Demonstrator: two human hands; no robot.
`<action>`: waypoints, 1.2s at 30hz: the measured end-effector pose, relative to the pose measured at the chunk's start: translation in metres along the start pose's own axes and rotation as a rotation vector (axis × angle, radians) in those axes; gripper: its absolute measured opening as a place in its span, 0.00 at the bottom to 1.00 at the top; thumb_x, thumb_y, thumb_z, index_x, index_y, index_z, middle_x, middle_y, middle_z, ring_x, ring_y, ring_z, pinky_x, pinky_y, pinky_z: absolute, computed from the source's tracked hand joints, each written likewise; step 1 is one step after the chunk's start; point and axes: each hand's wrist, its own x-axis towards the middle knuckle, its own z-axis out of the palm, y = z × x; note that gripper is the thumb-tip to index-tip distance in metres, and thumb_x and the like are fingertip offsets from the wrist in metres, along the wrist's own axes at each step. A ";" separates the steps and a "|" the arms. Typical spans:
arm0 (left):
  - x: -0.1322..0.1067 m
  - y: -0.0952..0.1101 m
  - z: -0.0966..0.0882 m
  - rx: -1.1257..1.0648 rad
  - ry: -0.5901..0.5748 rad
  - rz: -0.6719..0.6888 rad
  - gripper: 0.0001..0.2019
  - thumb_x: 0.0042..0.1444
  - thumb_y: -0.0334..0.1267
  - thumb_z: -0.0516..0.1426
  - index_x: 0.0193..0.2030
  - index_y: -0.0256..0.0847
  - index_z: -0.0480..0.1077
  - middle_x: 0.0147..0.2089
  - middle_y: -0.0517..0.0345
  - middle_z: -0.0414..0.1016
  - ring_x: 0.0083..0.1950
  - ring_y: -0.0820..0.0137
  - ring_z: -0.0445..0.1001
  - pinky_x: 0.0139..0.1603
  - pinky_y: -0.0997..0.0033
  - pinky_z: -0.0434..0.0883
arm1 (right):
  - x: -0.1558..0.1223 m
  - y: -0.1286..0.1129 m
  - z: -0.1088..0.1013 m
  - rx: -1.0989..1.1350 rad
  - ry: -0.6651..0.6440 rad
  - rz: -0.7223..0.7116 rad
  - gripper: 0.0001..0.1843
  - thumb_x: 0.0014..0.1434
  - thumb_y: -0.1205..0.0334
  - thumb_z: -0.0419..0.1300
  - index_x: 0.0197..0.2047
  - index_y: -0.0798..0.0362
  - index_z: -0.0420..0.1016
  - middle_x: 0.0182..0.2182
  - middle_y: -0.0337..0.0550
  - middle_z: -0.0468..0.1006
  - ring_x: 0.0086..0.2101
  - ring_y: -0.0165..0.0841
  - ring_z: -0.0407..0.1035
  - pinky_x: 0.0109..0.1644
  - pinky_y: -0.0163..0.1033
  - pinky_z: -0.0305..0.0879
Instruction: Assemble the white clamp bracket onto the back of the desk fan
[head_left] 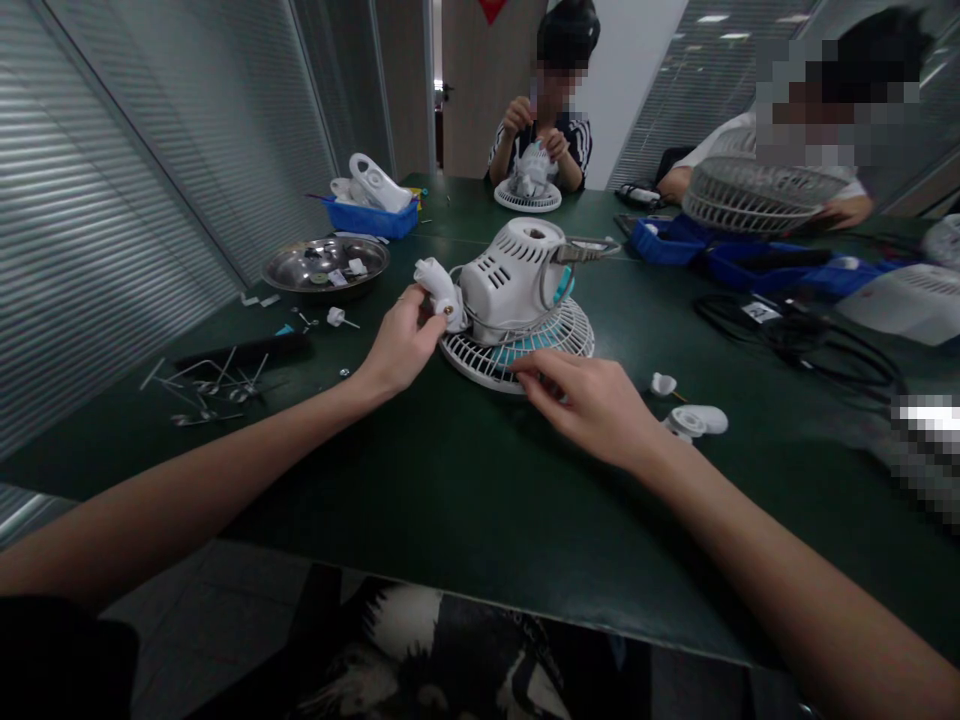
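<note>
One hand (pixel 405 342), the left, pinches a white joint (pixel 433 280); the right hand (pixel 589 400) (its grip I cannot tell) curls by the grille (pixel 576 325).

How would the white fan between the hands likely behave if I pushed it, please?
The fan would probably slide rather than roll, since it rests on its broad, round grille. The bulky motor housing above suggests it may feel top-heavy. The grille, thin-ribbed, might flex if pressed hard.

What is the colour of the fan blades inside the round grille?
The fan blades are turquoise, showing best in the head view, through the grille.
</note>
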 end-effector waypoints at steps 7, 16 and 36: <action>0.009 -0.002 -0.007 0.055 0.002 -0.047 0.16 0.57 0.36 0.55 0.52 0.38 0.67 0.47 0.50 0.74 0.40 0.66 0.73 0.43 0.63 0.72 | -0.001 -0.002 0.002 -0.008 -0.045 -0.024 0.12 0.64 0.63 0.49 0.47 0.52 0.70 0.41 0.42 0.78 0.34 0.31 0.72 0.35 0.35 0.60; 0.014 -0.014 -0.004 -0.030 0.076 -0.018 0.15 0.53 0.34 0.57 0.49 0.36 0.68 0.46 0.49 0.74 0.44 0.64 0.74 0.47 0.60 0.73 | -0.001 -0.002 0.004 -0.040 -0.045 -0.037 0.13 0.64 0.63 0.49 0.48 0.52 0.70 0.39 0.43 0.79 0.32 0.32 0.72 0.32 0.36 0.59; -0.005 0.020 -0.005 -0.144 -0.046 0.161 0.16 0.52 0.25 0.49 0.46 0.38 0.70 0.45 0.54 0.74 0.41 0.67 0.74 0.39 0.68 0.74 | -0.003 0.014 0.003 -0.094 0.084 0.029 0.13 0.64 0.61 0.50 0.48 0.51 0.72 0.31 0.41 0.80 0.26 0.30 0.71 0.30 0.34 0.58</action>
